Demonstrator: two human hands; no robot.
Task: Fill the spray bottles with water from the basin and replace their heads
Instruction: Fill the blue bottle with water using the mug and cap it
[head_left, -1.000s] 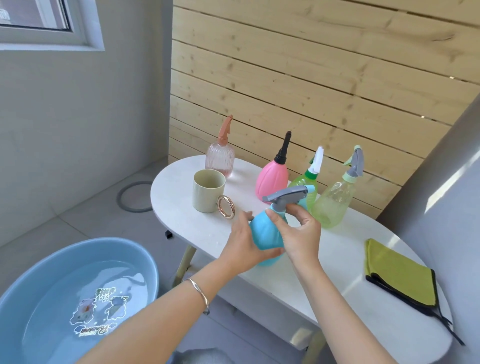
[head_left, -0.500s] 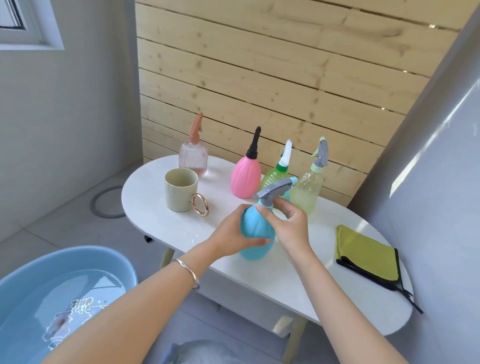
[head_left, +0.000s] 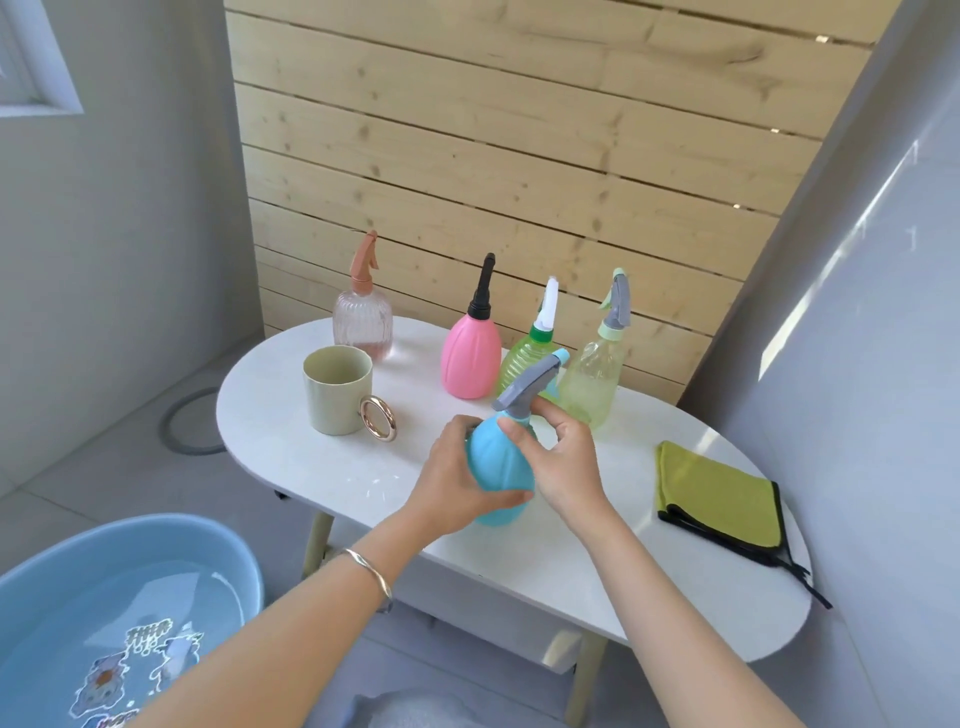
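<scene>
The blue spray bottle (head_left: 496, 467) stood at the centre of the frame on the white oval table (head_left: 519, 566), its long axis nearly upright and leaning a little toward the upper right. Its grey spray head (head_left: 527, 387) sat on the neck, with the pale blue nozzle tip aimed to the upper right.

The left hand (head_left: 457, 483) was wrapped round the bottle's rounded body from the left, fingers curled behind it. The right hand (head_left: 563, 462) pinched the neck just under the head, thumb in front and fingers behind.

Behind the blue bottle, four more bottles stood upright in a row, all with heads on: a clear ribbed pink bottle (head_left: 362, 325) on the left, then an opaque pink bottle (head_left: 471, 358), a green bottle (head_left: 522, 364), and a pale yellow-green bottle (head_left: 592, 384). Whether any of them held liquid could not be told.

A pale green mug (head_left: 336, 389) with a gold ring handle stood open-mouthed at centre left; nothing showed inside it but its own wall. At lower left, the blue basin (head_left: 130, 538) held clear water over a printed cartoon on its bottom. A folded yellow-green cloth (head_left: 719, 493) lay on the table's right end.
</scene>
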